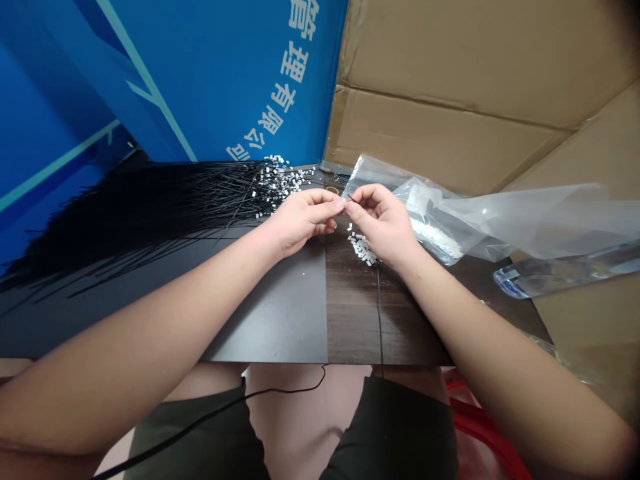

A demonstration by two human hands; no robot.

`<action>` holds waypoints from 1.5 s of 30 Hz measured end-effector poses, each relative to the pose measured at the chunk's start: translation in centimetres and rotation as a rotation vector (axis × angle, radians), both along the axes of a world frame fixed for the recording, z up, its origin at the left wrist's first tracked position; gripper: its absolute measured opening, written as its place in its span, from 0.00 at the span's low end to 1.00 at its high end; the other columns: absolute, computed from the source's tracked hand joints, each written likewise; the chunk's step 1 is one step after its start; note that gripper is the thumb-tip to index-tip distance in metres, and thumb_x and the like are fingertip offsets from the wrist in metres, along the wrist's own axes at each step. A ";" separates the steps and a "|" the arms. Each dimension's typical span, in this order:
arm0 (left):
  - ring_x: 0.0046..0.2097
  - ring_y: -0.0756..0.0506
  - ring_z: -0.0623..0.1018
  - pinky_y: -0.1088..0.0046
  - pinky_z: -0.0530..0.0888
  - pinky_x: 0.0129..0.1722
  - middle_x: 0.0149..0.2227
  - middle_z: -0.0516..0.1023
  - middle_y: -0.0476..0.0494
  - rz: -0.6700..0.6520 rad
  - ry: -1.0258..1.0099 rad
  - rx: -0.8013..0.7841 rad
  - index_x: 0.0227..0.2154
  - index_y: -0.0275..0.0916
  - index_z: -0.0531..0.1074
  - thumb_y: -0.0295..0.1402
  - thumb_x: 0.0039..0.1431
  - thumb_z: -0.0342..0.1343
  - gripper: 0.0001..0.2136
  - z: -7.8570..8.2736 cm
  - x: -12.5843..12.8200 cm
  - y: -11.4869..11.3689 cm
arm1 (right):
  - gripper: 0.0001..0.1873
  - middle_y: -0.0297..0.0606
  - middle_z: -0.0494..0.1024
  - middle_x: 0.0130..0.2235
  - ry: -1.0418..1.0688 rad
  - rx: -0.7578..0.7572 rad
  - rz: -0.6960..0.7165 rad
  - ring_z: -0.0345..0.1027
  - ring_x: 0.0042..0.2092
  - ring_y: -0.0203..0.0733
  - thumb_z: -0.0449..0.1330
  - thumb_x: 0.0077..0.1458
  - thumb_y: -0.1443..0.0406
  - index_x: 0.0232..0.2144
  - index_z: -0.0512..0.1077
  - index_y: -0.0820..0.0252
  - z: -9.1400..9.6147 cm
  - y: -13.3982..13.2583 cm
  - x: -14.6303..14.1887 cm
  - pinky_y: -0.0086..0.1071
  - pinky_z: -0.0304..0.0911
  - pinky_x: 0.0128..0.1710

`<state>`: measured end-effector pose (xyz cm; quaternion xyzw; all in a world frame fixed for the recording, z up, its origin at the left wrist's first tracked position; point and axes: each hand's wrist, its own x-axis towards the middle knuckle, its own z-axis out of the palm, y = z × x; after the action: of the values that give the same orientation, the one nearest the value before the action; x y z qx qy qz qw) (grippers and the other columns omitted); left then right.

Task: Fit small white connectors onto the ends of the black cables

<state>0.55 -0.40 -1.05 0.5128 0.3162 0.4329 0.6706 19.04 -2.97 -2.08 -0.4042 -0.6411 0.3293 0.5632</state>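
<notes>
1. Pinch near the middle of the desk (pixel 280 320), closer to its far edge than its near edge: left hand (pixel 305 220) and right hand (pixel 383 223) nearly touching, fingertips pressed together on a thin black wire (pixel 350 198) (too fine to tell where its end sits).
2. Short visible stretch of that wire, running roughly left to right between the two hands, with no clear lean toward either.
3. Loose heap of small white pieces (pixel 361 250) on the desk, just below the right hand and nearer to it than to the left.
4. Fan of black wires (pixel 150 227) across the left part of the desk, long axis left to right, white-tagged ends (pixel 287 180) pointing toward the hands, nearer the left hand.
5. Clear plastic bag (pixel 425 200) with white contents (pixel 435 237) just beyond the right hand, toward the desk's right side.
6. Lone black cable (pixel 381 313) running down over the near edge; blue banner with white characters (pixel 260 80) and brown cardboard (pixel 450 100) past the far edge.
</notes>
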 end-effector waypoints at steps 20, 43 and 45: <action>0.28 0.55 0.72 0.77 0.71 0.30 0.31 0.76 0.49 0.151 0.008 -0.046 0.30 0.36 0.76 0.32 0.56 0.70 0.08 0.8 0.2 -0.1 | 0.24 0.34 0.76 0.31 -0.027 -0.204 -0.006 0.61 0.28 0.33 0.66 0.63 0.44 0.40 0.83 0.58 0.1 -0.1 0.1 0.30 0.55 0.25; 0.27 0.55 0.70 0.76 0.70 0.28 0.30 0.76 0.48 0.039 -0.101 -0.121 0.29 0.35 0.76 0.32 0.54 0.72 0.09 0.8 0.1 -0.4 | 0.18 0.33 0.80 0.27 0.128 -0.361 0.148 0.59 0.21 0.29 0.71 0.62 0.51 0.35 0.76 0.59 0.9 -1.2 -0.9 0.27 0.53 0.20; 0.27 0.55 0.70 0.77 0.69 0.28 0.31 0.77 0.48 0.041 -0.099 -0.121 0.29 0.35 0.77 0.32 0.54 0.72 0.09 0.7 0.1 -0.4 | 0.18 0.33 0.80 0.27 0.118 -0.359 0.135 0.59 0.21 0.29 0.71 0.62 0.51 0.34 0.76 0.59 0.9 -1.2 -0.9 0.27 0.53 0.20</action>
<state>0.68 -0.77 -0.31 0.4426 0.3188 0.4513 0.7062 18.17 -4.16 -1.13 -0.4343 -0.5634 0.4983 0.4955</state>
